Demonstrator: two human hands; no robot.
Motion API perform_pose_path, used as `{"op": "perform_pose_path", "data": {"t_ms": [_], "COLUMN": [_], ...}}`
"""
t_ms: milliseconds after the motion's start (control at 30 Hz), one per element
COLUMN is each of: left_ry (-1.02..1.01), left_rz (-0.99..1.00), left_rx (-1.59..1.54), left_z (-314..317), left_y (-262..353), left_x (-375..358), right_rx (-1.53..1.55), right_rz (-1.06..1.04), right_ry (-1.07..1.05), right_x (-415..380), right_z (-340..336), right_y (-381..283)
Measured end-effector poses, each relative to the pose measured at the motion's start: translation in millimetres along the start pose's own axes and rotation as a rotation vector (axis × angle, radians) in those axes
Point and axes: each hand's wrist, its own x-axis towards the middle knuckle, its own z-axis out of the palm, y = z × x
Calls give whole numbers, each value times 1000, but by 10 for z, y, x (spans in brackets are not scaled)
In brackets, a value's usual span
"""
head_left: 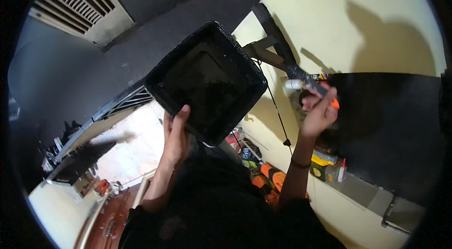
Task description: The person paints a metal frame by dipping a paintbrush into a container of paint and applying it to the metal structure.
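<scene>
A cream wall [306,8] fills much of the right side, with a broad dark panel [391,126] on its lower part; to the left, pale tiled floor [141,131] shows, and a slatted gate [77,6] stands at the upper left. A dark beam [278,37] runs along the wall, a wooden bar [268,56] reaching across beside it. A grey ledge [360,197] lies below the panel. The black tray [202,84] is at the centre, tilted with its inside toward the camera, and blocks the view of what lies behind it. An orange-and-black bundle [273,173] sits low, near the right forearm. The left hand [175,131] grips the tray's near edge, thumb over the rim, its other fingers mostly hidden. The right hand [322,110], well apart from it, closes around a dark tool [313,84] with an orange end; the tool overlaps the bar's end, and I cannot tell whether they touch. A white bottle [342,173] with a red tip stands near the ledge, a white cylinder [293,84] lies just beside the tool, and a small knot [287,143] marks a thin hanging cord.
</scene>
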Motion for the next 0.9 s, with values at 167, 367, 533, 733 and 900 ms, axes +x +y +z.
{"op": "perform_pose_path", "data": {"t_ms": [167, 367, 533, 733, 900], "left_ry": [32, -4, 108, 161, 274], "left_rz": [22, 65, 67, 130, 175], "left_rx": [85, 47, 38, 26, -59], "left_z": [-73, -236, -304, -443, -547], "left_y": [135, 165, 155, 271, 303], "left_x": [-74, -160, -279, -402, -479], "right_rx": [-164, -222, -581, -560, -265], "right_rz": [34, -41, -343, -475, -197], "right_ry": [-110, -165, -84, -302, -263], "right_x": [512, 588, 767, 533, 537], "right_z": [342, 523, 128, 715, 863], "right_y": [623, 752, 713, 597, 345]}}
